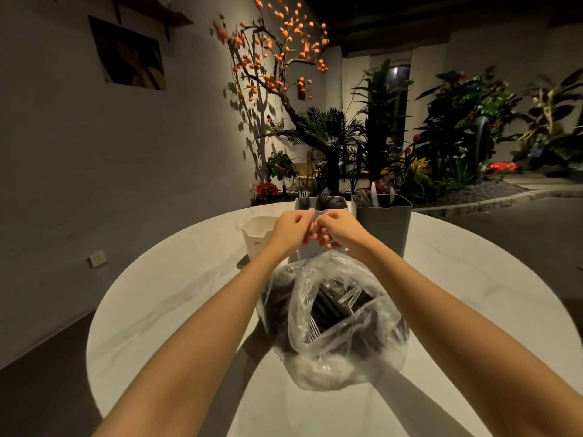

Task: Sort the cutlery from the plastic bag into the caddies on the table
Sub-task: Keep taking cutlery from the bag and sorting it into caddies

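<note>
A clear plastic bag point(334, 313) full of black and clear plastic cutlery sits open on the round white table point(176, 298). Behind it stand three caddies: a white one point(257, 234) at the left, a light grey one point(307, 204) in the middle with forks in it, and a dark grey one point(383, 223) at the right holding several pieces. My left hand point(291, 230) and my right hand point(336, 227) meet in front of the middle caddy, fingers curled and pinching a small clear piece of cutlery between them. What kind of piece it is I cannot tell.
The table's far edge lies just behind the caddies. Beyond it are a tree with orange fruit point(277, 42), potted plants point(441, 127) and a grey wall. Bare tabletop shows to the left and right of the bag.
</note>
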`<move>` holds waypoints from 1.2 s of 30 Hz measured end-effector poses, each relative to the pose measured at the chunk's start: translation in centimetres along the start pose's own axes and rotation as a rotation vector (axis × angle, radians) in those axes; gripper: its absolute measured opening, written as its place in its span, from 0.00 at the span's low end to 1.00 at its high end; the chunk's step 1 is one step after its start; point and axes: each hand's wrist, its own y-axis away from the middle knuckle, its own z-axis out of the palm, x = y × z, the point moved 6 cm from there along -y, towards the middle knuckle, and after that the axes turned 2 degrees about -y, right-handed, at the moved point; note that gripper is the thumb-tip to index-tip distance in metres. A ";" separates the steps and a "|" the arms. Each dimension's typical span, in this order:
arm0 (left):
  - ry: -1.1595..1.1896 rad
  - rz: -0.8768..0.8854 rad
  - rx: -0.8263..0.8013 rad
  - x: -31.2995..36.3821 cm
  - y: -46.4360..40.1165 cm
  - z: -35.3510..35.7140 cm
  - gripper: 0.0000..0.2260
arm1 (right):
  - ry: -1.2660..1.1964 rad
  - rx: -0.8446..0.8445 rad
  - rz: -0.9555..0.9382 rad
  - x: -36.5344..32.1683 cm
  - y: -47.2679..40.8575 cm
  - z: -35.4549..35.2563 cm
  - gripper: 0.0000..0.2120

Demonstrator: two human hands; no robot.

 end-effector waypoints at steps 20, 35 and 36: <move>-0.728 0.350 -0.009 -0.2 9.6 3.7 0.15 | 0.763 0.103 -0.161 7.7 6.8 -0.6 0.08; -0.369 -0.047 0.191 -4.5 9.5 4.0 0.14 | 1.072 -0.281 0.157 8.3 6.0 3.7 0.24; -0.337 -0.054 0.210 -4.6 9.5 4.0 0.14 | 1.051 -0.290 0.155 8.2 5.9 3.8 0.24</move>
